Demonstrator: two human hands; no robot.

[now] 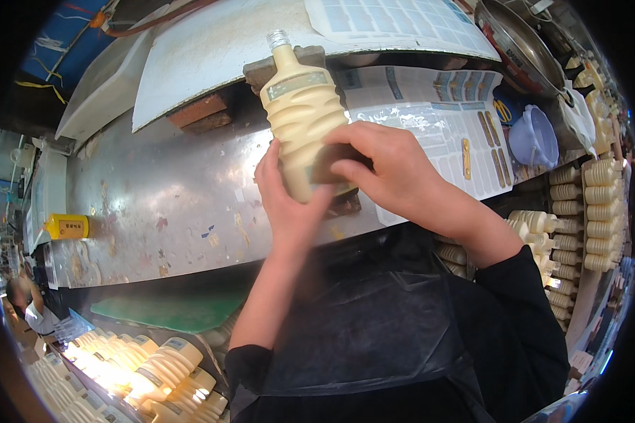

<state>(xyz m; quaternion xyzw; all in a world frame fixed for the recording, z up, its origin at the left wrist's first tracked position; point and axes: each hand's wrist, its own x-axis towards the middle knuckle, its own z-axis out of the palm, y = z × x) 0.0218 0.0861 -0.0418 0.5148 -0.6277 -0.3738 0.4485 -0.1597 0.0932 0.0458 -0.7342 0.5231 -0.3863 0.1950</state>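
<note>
A cream bottle with wavy ridges and a clear threaded neck leans over a dark block on the metal bench. My left hand is closed around its lower end, the thumb at the front and fingers along the left side. At the bottle's lower right, my right hand has its thumb and forefinger curved and apart, their tips against or very near the surface. Shadow darkens the gap between them. A grey-blue label patch shows near the neck; a bluish patch lower down is partly hidden by my hands.
Label sheets with gold strips lie right of the bottle, by a lilac bucket and yellow-handled scissors. A yellow bottle lies at the bench's left end. Cream bottles are stacked at right and lower left. A brick props a white board.
</note>
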